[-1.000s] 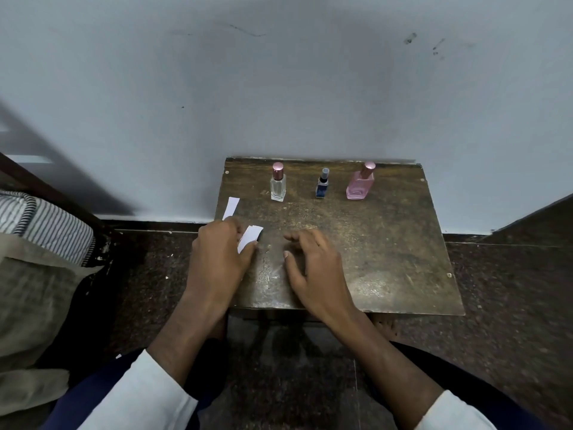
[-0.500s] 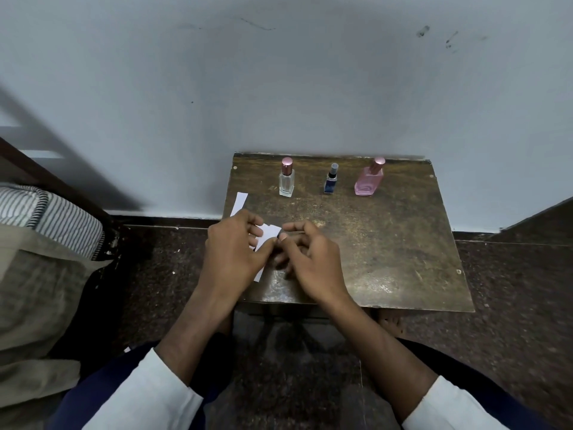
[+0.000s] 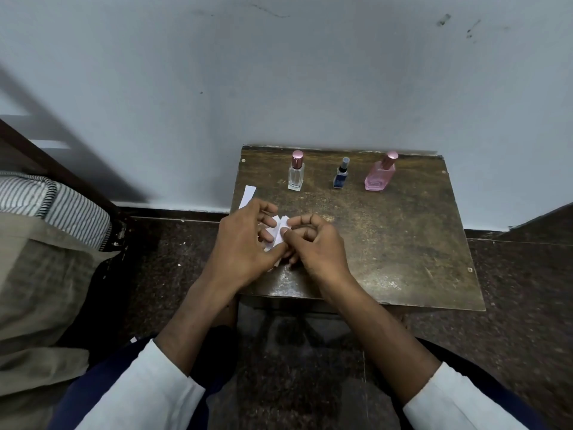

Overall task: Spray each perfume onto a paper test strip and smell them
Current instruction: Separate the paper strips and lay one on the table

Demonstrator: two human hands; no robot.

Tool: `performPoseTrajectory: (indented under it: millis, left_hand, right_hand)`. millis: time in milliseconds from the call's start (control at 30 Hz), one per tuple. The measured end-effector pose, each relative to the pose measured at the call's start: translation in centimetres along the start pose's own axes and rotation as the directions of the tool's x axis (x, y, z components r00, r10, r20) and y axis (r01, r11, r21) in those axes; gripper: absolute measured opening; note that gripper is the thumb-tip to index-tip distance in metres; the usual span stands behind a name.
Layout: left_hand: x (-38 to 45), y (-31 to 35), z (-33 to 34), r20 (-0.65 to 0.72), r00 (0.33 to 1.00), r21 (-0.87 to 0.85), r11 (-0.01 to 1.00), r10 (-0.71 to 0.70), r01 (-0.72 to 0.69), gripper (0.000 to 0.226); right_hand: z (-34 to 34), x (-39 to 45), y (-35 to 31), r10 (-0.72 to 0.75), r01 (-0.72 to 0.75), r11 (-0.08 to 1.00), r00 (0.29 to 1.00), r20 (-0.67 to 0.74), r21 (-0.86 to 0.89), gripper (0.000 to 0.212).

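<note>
Three perfume bottles stand in a row at the back of a small worn wooden table [image 3: 403, 243]: a clear bottle with a pink cap [image 3: 296, 172], a small dark blue bottle [image 3: 341, 173], and a pink bottle with a pink cap [image 3: 380, 172]. My left hand [image 3: 245, 243] and my right hand [image 3: 316, 243] meet over the table's front left part and both pinch white paper strips [image 3: 279, 232] between their fingertips. Another white strip [image 3: 247, 196] lies at the table's left edge, partly behind my left hand.
A grey wall rises directly behind the table. Dark speckled floor surrounds it. At the left sits a bed with striped and beige cloth [image 3: 46, 243] and a dark wooden frame.
My right hand lifted from the tabletop and joined my left hand at the paper strips. Both hands now hold the strips above the table. The camera shifted slightly.
</note>
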State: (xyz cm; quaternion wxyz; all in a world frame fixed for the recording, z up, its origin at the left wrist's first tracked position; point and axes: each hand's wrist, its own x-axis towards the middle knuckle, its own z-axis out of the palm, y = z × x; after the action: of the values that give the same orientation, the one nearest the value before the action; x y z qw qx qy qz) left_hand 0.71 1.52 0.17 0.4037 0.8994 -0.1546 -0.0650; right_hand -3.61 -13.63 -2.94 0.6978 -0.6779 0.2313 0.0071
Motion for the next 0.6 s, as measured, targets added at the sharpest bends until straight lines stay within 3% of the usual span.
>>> performPoseTrajectory:
  millis: [133, 233, 433, 600]
  left_hand:
    - [0.1, 0.2, -1.0, -0.102, 0.991, 0.106, 0.990, -0.084, 0.095, 0.032]
    - [0.3, -0.1, -0.6, -0.109, 0.989, 0.143, 0.983, -0.103, 0.118, 0.026]
    - [0.6, -0.4, 0.3, 0.043, 0.997, 0.060, 0.996, -0.070, 0.067, 0.027]
    - [0.6, 0.4, 0.4, 0.023, 0.999, -0.083, 0.995, -0.045, 0.047, 0.024]
  right_hand:
    - [-0.4, 0.3, -0.1, -0.009, 0.009, 0.999, 1.000, 0.006, -0.031, 0.004]
    - [-0.7, 0.3, -0.3, -0.010, 0.010, 1.000, 1.000, 0.029, -0.011, 0.010]
    - [-1.3, 0.0, -1.0, -0.028, 0.018, 0.996, 0.994, 0.108, 0.093, 0.017]
    - [-1.9, -0.5, -1.7, -0.032, -0.031, 0.966, 0.971, 0.237, 0.257, 0.031]
